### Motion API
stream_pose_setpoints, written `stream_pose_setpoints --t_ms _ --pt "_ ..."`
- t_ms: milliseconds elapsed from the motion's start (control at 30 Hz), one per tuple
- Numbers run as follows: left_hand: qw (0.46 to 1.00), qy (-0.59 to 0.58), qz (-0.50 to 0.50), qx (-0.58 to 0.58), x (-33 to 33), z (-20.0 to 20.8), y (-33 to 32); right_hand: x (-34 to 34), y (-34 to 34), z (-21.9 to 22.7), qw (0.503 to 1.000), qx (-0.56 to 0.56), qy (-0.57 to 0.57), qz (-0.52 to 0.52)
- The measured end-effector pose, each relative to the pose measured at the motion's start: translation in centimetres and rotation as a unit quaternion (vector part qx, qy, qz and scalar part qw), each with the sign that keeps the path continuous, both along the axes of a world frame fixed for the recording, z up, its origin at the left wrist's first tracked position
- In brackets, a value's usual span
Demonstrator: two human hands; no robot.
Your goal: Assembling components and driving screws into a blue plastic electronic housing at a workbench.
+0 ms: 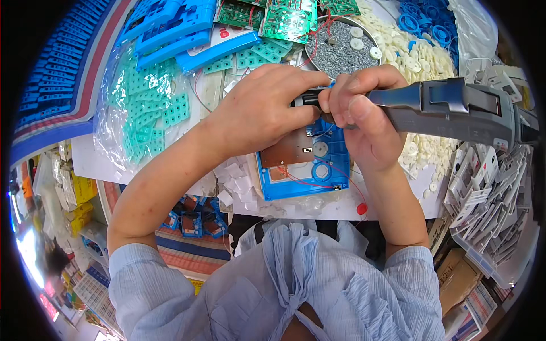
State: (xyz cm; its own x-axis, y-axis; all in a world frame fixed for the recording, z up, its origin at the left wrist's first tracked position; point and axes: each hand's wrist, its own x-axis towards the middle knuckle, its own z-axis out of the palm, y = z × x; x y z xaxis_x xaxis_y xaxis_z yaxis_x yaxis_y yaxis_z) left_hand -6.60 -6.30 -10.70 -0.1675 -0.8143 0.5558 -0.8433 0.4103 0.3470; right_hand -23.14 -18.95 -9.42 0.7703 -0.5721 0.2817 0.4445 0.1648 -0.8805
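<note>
**Both hands on blue housing, driver at its far end**

Open blue plastic housing (318, 170) lies at the near edge of the worktop (392, 199), dead centre; brown circuit board (290, 150) sits inside it, thin red wires (310, 181) trailing across its near half; left hand (264, 111) curled over the housing's far-left end, fingers closed down on a small black part (307, 98), thumb side pressing the board; right hand (364, 116) wrapped shut around the nose of a grey electric screwdriver (455, 108), whose body runs off toward the right edge; tip hidden behind the fingers, contact point cannot be told; round metal dish of small silver screws (341, 48) just beyond the hands; heap of cream plastic discs (421, 54) on the far right; clear bag of teal keypad mats (145, 108) on the left; stack of blue plastic covers (170, 28) at the far-left corner; green circuit boards (284, 20) along the far edge; grey-white plastic clips (489, 187) piled at the right edge.
</note>
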Motion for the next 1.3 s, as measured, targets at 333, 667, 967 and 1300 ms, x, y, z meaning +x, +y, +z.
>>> stream_pose_setpoints --t_ms 333,667,967,1300 --pt "0.999 0.041 0.01 -0.008 -0.1 0.1 0.3 0.1 -0.5 0.6 0.999 -0.047 0.023 -0.009" --pt "0.999 0.038 0.022 0.012 -0.1 0.2 0.8 -0.1 -0.6 0.7 0.993 -0.095 0.052 -0.035" --pt "1.0 -0.018 -0.002 0.008 -0.5 1.6 -0.5 -0.1 -0.2 0.2 0.998 -0.059 0.03 -0.021" --pt "0.988 -0.139 -0.014 0.063 -0.9 2.0 -1.3 -1.7 -1.4 2.1 0.997 -0.074 -0.033 -0.021"
